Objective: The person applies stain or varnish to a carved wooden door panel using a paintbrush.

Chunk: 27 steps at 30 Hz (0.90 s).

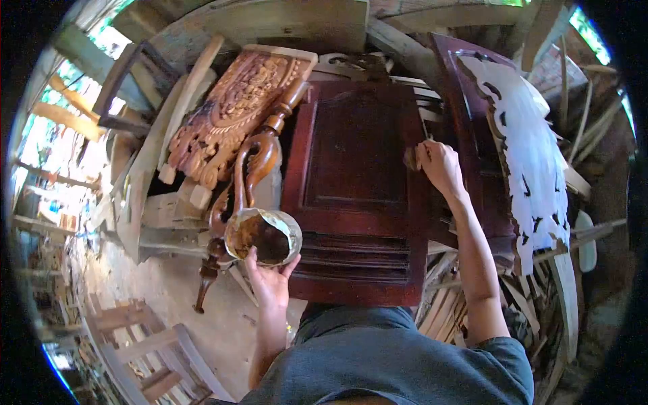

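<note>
My left hand holds a round bowl from below, its thumb over the rim. The bowl's pale wall is stained, and dark brown stuff shows inside it. At the right edge of a dark red-brown wooden panel door, my right hand is closed on a small brownish pad or brush, whose exact kind I cannot make out. The small thing touches or nearly touches the door's frame. Slats run across the lower part of the door, which lies in front of my body.
A carved wooden panel and a glossy turned, curved leg lie left of the door. On the right, a pale fretwork board leans over another dark panel. A wooden frame stands lower left; scrap strips lie below.
</note>
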Tool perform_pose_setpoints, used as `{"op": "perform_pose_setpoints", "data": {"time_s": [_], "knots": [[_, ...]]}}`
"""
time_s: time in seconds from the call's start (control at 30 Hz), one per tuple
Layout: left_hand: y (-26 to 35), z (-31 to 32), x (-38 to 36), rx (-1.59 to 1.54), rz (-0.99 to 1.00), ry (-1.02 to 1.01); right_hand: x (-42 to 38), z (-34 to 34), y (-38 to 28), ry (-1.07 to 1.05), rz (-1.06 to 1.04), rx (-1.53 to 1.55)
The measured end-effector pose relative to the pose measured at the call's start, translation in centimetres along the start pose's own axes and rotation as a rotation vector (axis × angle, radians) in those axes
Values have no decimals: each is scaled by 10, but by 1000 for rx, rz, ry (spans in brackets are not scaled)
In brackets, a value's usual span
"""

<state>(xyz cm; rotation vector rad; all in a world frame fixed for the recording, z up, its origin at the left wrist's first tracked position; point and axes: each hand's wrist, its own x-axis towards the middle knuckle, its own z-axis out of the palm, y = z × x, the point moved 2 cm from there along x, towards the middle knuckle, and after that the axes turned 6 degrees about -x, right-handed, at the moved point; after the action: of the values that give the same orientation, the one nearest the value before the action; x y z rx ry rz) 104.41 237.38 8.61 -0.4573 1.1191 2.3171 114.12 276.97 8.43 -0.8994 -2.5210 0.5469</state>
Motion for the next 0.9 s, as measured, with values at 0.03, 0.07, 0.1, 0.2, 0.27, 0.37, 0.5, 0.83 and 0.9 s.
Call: {"op": "perform_pose_setpoints", "data": {"time_s": [0.03,0.07,0.1,0.2,0.27,0.37,0.5,0.83,0.9], "knots": [[5,1,10,1,-32,-46,2,-2,-1,90,-21,-114],[10,3,21,34,-49,-105,3,1,-12,118,-83,-143],[14,7,29,53,-61,-117,2,10,-31,144,-145,-170],[27,18,49,70,-79,-175,-15,65,-91,88,-535,-365],[32,20,63,100,-91,-219,-27,82,-147,119,-509,62],[37,19,80,161,-132,-223,-29,86,-178,-204,-230,386],[48,19,90,182,-163,-237,0,62,-124,-234,73,476],[59,3,96,212,-322,-288,46,106,-107,28,-422,-427],[61,2,99,204,-348,-311,40,108,-148,92,-313,157]]}}
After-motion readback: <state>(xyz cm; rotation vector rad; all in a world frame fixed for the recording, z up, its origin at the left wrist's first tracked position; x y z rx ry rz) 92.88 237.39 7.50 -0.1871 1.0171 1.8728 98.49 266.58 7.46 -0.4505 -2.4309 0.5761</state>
